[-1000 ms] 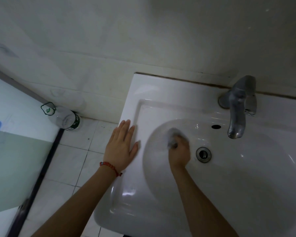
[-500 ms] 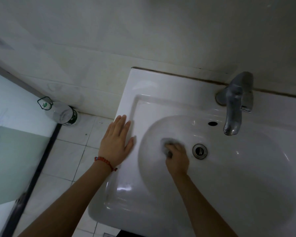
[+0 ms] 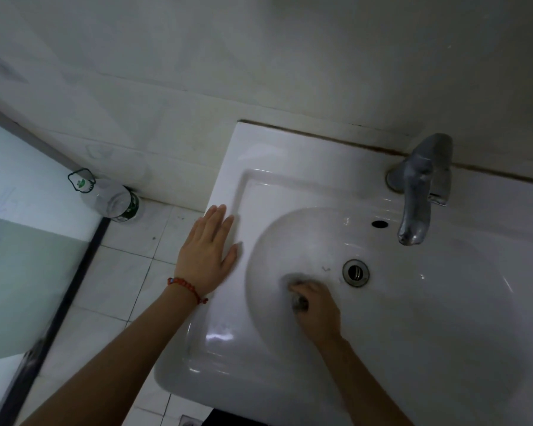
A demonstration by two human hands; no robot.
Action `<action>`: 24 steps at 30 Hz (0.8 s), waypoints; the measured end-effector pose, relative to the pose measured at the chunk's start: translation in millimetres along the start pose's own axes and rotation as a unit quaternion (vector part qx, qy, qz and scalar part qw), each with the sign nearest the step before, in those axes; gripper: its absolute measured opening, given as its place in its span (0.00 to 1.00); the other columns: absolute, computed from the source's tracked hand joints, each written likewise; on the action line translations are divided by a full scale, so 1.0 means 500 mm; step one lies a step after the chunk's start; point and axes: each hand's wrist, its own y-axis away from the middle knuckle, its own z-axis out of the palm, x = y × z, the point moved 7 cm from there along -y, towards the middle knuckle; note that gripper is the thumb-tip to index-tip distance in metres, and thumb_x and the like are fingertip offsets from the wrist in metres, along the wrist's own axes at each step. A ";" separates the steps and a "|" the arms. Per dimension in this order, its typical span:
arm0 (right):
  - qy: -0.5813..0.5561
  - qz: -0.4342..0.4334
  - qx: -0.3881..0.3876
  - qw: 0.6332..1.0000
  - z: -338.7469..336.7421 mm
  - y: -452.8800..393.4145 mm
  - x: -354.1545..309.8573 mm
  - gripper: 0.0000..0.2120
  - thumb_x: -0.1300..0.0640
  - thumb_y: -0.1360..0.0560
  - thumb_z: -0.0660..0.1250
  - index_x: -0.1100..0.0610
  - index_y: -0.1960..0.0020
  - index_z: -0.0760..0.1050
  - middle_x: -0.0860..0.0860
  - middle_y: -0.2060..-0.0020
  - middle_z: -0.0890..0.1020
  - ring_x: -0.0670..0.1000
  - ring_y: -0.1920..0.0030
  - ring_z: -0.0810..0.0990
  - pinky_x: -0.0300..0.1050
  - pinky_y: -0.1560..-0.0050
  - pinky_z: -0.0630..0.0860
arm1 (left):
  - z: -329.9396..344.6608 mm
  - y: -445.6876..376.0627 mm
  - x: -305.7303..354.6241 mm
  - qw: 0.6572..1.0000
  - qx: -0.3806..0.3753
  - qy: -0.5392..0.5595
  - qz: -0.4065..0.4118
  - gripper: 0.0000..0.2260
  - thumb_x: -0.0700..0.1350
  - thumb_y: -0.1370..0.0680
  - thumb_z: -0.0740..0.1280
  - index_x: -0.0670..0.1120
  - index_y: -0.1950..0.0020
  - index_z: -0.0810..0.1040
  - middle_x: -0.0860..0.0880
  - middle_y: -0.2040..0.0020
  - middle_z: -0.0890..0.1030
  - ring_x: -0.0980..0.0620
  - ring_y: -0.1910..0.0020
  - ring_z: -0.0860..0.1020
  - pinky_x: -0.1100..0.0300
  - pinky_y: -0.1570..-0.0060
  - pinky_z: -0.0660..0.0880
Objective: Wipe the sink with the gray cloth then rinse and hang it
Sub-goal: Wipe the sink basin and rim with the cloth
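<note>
While the right hand (image 3: 319, 312) grips the gray cloth (image 3: 296, 287), the cloth is bunched and motion-blurred against the basin's left slope, so no long axis or pointing direction can be read. It sits just left of the drain (image 3: 355, 272). Left hand (image 3: 208, 255) lies flat, fingers straight and together, on the sink (image 3: 259, 155) rim. Sink is glossy white ceramic, oval bowl. Dull metal tap (image 3: 419, 192) overhangs the far side. Clear plastic bottle (image 3: 111, 199) lies on floor tiles to the left.
</note>
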 end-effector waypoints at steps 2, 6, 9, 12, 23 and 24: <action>-0.011 0.022 -0.018 1.000 -0.023 -0.032 0.019 0.20 0.61 0.34 0.70 0.50 0.43 0.78 0.52 0.45 0.81 0.54 0.43 0.77 0.46 0.45 0.75 | 0.000 0.001 0.000 1.000 0.006 0.002 0.001 0.24 0.53 0.24 0.55 0.39 0.34 0.71 0.38 0.31 0.71 0.41 0.32 0.68 0.47 0.34 0.67; -0.011 0.090 0.108 0.990 -0.085 -0.117 0.038 0.21 0.68 0.32 0.67 0.58 0.40 0.76 0.59 0.41 0.78 0.61 0.38 0.72 0.52 0.39 0.72 | 0.003 0.002 -0.004 1.000 0.012 0.000 0.003 0.24 0.53 0.24 0.55 0.39 0.34 0.71 0.38 0.32 0.71 0.41 0.31 0.68 0.48 0.34 0.67; 0.052 0.098 0.096 0.989 -0.046 -0.076 0.036 0.19 0.66 0.29 0.63 0.56 0.39 0.75 0.58 0.39 0.76 0.61 0.36 0.70 0.52 0.41 0.72 | 0.003 0.000 -0.005 1.000 0.015 0.003 0.007 0.23 0.52 0.24 0.56 0.39 0.35 0.71 0.38 0.32 0.71 0.41 0.32 0.69 0.48 0.34 0.68; 0.049 0.065 0.039 0.996 -0.024 0.000 0.026 0.18 0.64 0.29 0.64 0.54 0.40 0.76 0.55 0.40 0.78 0.57 0.37 0.72 0.48 0.41 0.72 | 0.003 0.002 -0.003 1.000 0.015 0.003 0.008 0.24 0.52 0.24 0.56 0.39 0.34 0.71 0.39 0.32 0.71 0.41 0.32 0.69 0.47 0.35 0.69; 0.074 0.151 0.049 0.985 -0.063 -0.029 0.073 0.18 0.59 0.29 0.66 0.52 0.39 0.75 0.55 0.40 0.78 0.59 0.39 0.74 0.51 0.44 0.75 | 0.002 0.003 -0.004 0.999 0.028 0.009 0.015 0.23 0.51 0.24 0.57 0.39 0.34 0.71 0.38 0.32 0.71 0.40 0.32 0.69 0.45 0.36 0.70; 0.081 0.160 0.031 0.983 -0.059 -0.012 0.071 0.18 0.59 0.30 0.66 0.51 0.40 0.75 0.55 0.42 0.79 0.59 0.41 0.76 0.50 0.46 0.75 | 0.002 0.002 -0.003 0.999 0.027 0.006 0.016 0.23 0.51 0.24 0.57 0.39 0.34 0.71 0.38 0.32 0.71 0.40 0.33 0.69 0.45 0.36 0.70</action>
